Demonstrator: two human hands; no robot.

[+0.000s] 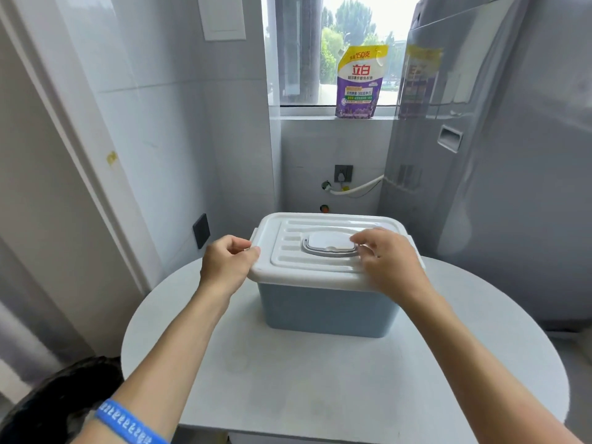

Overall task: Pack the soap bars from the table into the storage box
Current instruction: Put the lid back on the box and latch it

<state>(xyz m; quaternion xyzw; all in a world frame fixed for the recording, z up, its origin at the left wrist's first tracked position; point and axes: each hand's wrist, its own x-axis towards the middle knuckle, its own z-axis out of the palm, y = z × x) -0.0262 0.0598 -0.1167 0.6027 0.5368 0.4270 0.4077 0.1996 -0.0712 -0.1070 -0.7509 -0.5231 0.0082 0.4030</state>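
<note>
Blue storage box [323, 310], white lid [320, 251] on, upright.

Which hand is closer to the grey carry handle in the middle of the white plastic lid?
Right. The right hand has fingertips touching the grey carry handle at its right end; the left hand grips the white plastic lid at its left edge, away from it.

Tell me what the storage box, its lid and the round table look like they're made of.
The storage box looks like matte blue moulded plastic with rounded corners. Its lid seems to be glossy white plastic, with moulded ribs and soft highlights. The table has a smooth, matte, pale grey top, perhaps laminate or painted board; the view leaves that open.
</note>
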